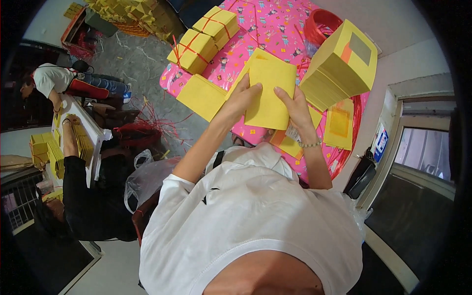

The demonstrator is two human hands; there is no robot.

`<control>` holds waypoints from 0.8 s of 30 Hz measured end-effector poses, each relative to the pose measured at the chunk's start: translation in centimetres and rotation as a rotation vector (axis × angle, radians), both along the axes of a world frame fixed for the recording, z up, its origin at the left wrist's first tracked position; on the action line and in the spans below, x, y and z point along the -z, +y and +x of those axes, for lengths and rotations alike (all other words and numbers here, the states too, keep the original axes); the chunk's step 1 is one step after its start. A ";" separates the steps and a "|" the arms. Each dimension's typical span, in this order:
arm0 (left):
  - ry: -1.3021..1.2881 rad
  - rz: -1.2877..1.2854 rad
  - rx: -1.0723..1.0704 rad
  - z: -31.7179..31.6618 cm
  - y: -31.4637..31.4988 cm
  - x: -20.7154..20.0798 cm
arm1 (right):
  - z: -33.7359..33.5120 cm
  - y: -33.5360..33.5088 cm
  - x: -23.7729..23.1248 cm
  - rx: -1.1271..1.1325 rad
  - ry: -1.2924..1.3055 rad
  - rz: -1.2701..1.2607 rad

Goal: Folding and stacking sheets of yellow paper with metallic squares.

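Over the near edge of a pink patterned table (265, 24) I hold a yellow paper packet (271, 93), whose thickness I cannot make out. My left hand (242, 96) grips its left side, thumb on top and fingers underneath. My right hand (297, 109), with a beaded bracelet at the wrist, holds the right side in the same way. More yellow paper (255, 55) shows behind the packet, and I cannot tell whether it is held too. To the left, a flat pile of yellow paper (200, 94) juts past the table edge.
A tall yellow paper stack (327, 71) leans at the right, by a red basin (319, 22). Bundles tied with red string (194, 49) stand at the back left. Yellow pieces (339, 123) lie near the right edge. Two people work at a white table (88, 113) leftward.
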State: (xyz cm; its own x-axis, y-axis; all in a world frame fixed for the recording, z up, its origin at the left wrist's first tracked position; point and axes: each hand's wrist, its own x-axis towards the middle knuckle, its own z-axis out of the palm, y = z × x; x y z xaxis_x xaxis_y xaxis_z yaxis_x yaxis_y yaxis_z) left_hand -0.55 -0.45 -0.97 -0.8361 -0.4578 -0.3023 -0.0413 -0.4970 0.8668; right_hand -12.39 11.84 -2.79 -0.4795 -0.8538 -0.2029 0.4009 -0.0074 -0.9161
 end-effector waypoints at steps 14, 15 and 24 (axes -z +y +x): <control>0.289 -0.242 -0.205 1.5 3.6 -0.9 | 2.5 1.1 -1.5 0.191 0.111 -0.167; 0.297 -0.266 -0.222 1.6 3.7 -1.0 | 2.5 1.2 -1.8 0.191 0.114 -0.168; 0.248 -0.245 -0.207 2.9 3.3 -0.6 | 2.6 0.4 -3.4 0.311 0.145 -0.176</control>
